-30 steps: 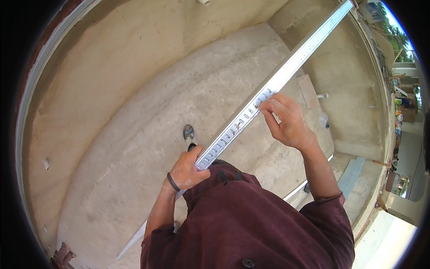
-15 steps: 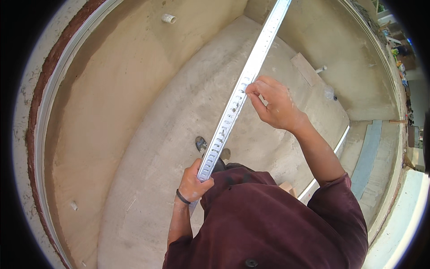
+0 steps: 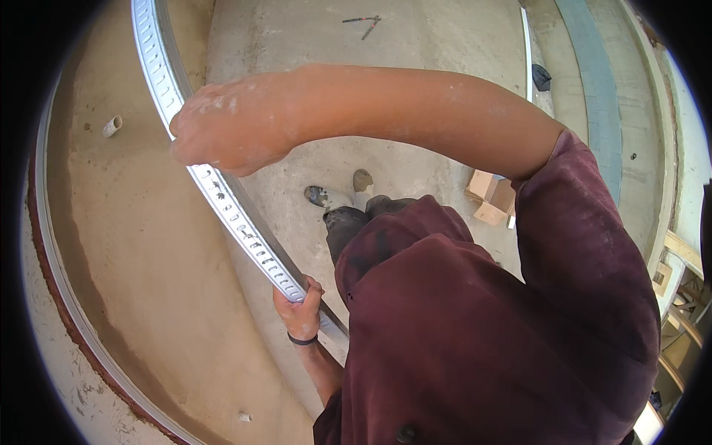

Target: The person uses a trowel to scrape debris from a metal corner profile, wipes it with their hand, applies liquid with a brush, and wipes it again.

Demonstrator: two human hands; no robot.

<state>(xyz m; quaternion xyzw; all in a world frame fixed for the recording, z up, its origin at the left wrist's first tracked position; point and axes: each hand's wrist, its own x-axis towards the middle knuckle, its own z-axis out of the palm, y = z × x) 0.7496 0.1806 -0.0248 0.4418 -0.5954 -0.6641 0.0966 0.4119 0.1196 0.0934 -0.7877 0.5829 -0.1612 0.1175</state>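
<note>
A person in a dark maroon shirt stands on a pale concrete floor (image 3: 415,96) inside a shallow basin with sloping plastered sides, seen from their own head looking down. Both hands carry a long, silver, slotted metal strip (image 3: 230,204), which runs from the upper left edge of the view down to the lower centre. The left hand (image 3: 300,311), with a dark band at the wrist, is clenched around the lower part of the strip. The right hand (image 3: 222,137) reaches across the body and closes over the strip higher up; its fingers seem wrapped behind the metal, though they are hidden from this angle.

The strip is long and thin, and its far end runs out of view, so it could whip, sag or strike the basin wall unseen. Its edges may cut bare palms if it slides through the grip. The crossed right arm probably gives weak control. Small wooden blocks (image 3: 491,196) and hand tools (image 3: 363,24) lie on the floor near the person's shoes (image 3: 341,199), a tripping risk.
</note>
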